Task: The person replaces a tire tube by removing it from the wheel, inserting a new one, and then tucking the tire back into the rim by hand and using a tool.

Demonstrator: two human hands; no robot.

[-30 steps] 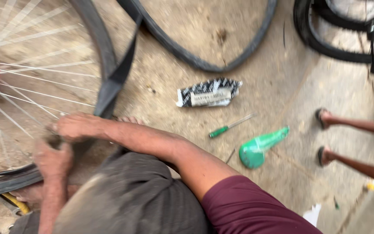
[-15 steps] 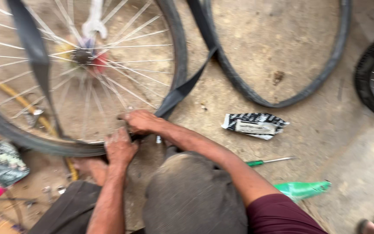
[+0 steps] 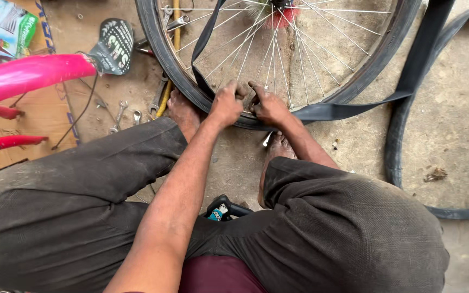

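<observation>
Squatting person, both hands clenched on black rubber tyre (image 3: 183, 81) of spoked bicycle wheel (image 3: 299, 49) at 12 o'clock: left hand (image 3: 227, 103), right hand (image 3: 268, 106) side by side. Black inner tube (image 3: 408, 81) mostly outside, trailing to 2 o'clock; refitting looks barely begun.

Pretty sure I'm looking at a roadside-style bicycle repair spot, working right on a bare, dusty concrete floor (image 3: 462, 135). There's a spoked wheel (image 3: 299, 54) lying flat, a loose inner tube (image 3: 408, 81), a spare tyre (image 3: 403, 163), and spanners (image 3: 120, 114) scattered in the dirt. A pink bike frame (image 3: 28, 76) sits on flattened cardboard (image 3: 44, 114) off to the side.
</observation>
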